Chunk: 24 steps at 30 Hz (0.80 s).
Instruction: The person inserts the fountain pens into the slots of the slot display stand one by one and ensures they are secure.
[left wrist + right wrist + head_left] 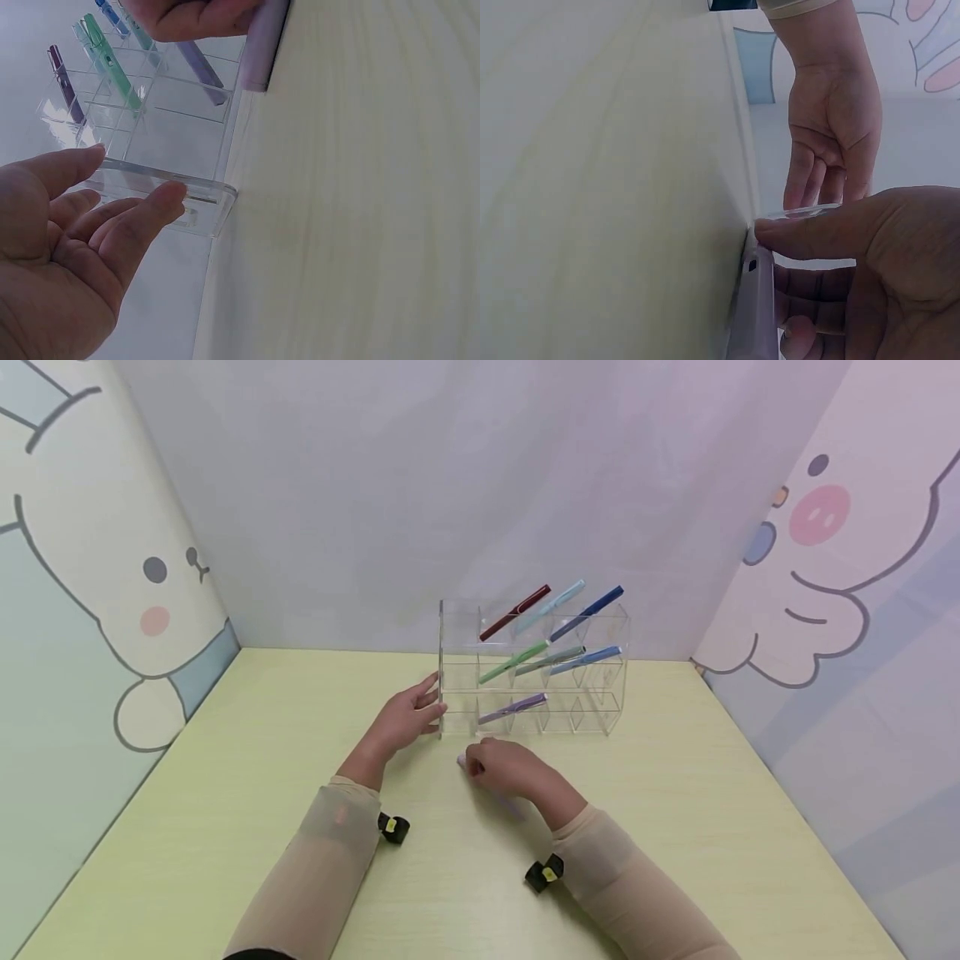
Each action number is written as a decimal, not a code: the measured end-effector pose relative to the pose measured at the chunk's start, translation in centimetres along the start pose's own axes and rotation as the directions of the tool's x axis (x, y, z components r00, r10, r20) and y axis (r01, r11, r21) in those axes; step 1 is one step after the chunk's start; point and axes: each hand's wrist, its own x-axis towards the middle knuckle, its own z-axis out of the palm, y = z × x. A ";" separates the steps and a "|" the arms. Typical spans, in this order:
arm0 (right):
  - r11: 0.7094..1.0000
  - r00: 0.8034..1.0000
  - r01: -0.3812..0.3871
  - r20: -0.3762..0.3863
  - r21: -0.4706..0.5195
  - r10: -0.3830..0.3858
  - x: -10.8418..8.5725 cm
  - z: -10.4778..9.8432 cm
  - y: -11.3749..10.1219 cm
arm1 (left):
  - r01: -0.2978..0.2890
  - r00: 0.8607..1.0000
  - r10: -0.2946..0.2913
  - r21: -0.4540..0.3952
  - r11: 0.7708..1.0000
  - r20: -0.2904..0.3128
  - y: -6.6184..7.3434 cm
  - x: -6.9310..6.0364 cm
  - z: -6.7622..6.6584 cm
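A clear acrylic pen rack (459, 693) stands towards the back of the table with pens leaning in its compartments. My left hand (405, 718) is at the rack's left side, its fingertips touching the side panel (165, 176). In front of the rack, low over the table, my right hand (510, 768) pinches a light purple pen (754, 322) between thumb and fingers. The pen's far end (462, 761) points left towards the rack's lower left corner. A darker purple pen (513, 708) lies in the bottom row.
Dark red (515, 612), pale blue (551, 606) and dark blue (587, 614) pens lean in the top row. Green (514, 662), grey-green (551, 660) and blue (587, 660) ones sit in the middle row. A curtain (450, 502) hangs behind; cartoon panels flank the table.
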 end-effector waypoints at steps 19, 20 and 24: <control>0.970 0.999 -0.032 -0.018 0.241 0.037 -1.5 -3.9 2.8 | 0.005 1.000 -0.005 0.009 1.000 -0.003 -0.1 0.1 0.1; 0.962 0.999 -0.027 -0.033 0.271 0.037 -1.7 -4.3 3.2 | 0.005 1.000 -0.005 0.010 1.000 -0.002 -0.1 0.1 0.1; 0.916 0.994 -0.022 -0.093 0.400 0.064 -2.5 -5.6 4.7 | 0.009 1.000 -0.009 0.017 1.000 0.004 0.0 0.1 0.0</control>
